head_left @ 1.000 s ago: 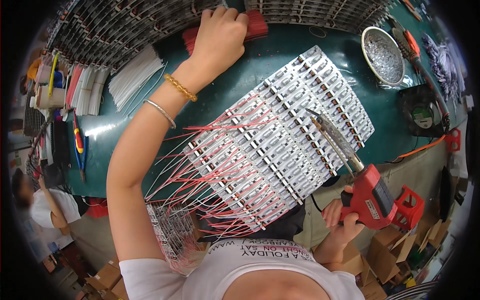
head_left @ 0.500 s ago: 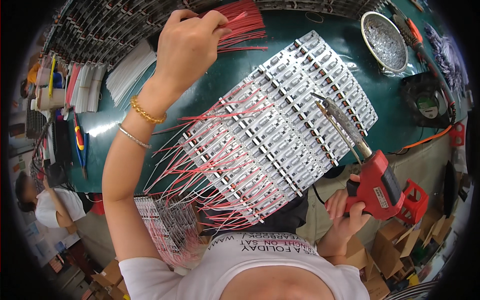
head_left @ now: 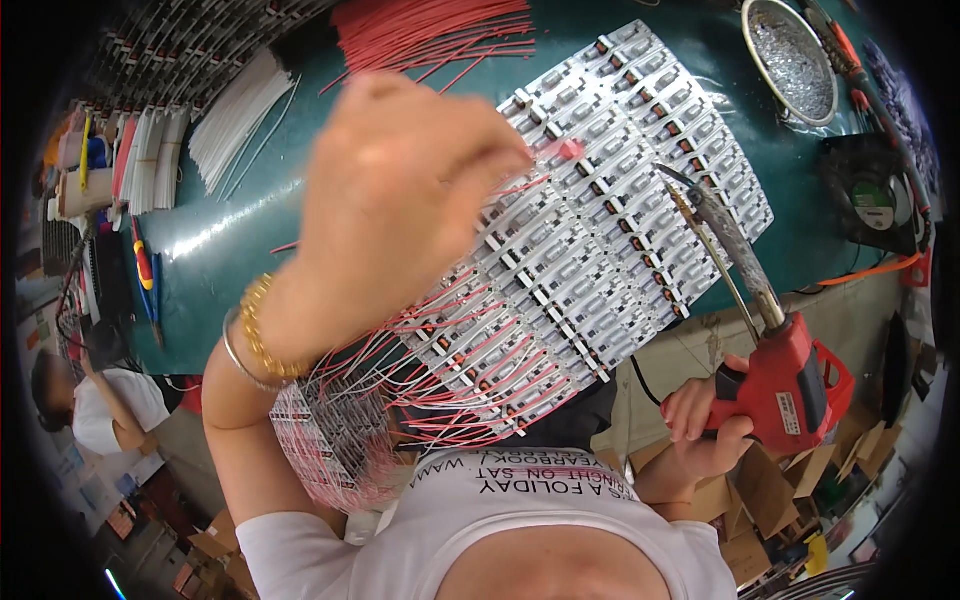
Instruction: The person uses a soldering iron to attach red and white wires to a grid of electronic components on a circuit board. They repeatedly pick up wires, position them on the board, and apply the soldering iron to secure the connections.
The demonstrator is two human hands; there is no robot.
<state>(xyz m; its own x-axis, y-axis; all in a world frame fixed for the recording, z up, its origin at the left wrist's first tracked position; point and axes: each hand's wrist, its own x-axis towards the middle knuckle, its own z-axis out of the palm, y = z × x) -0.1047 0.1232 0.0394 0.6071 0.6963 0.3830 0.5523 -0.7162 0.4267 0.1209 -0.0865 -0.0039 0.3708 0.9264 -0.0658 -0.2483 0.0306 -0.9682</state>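
Note:
My right hand [head_left: 706,428] grips a red soldering gun [head_left: 782,385]. Its long grey barrel and thin feed tube point up and left, the tip over a large panel of small white circuit boards [head_left: 600,250]. Motion smears my left hand [head_left: 400,190], which hovers above the panel's upper left edge. A small pinkish-red tip [head_left: 570,149] shows just beyond its fingers; what it belongs to is unclear. Red and white wires [head_left: 470,340] trail from the panel's lower left rows, partly hidden behind my left forearm.
Loose red wires [head_left: 430,30] lie at the back, with white wires [head_left: 235,115] left of them. A metal bowl [head_left: 790,62] and a small black fan [head_left: 862,195] are at the right. Pliers [head_left: 148,275] lie on the green table's left end. Another person [head_left: 115,410] sits far left.
My left hand has come from the red wires at the back toward me and right, over the panel. The soldering gun stays in my right hand. The whole view has shifted slightly.

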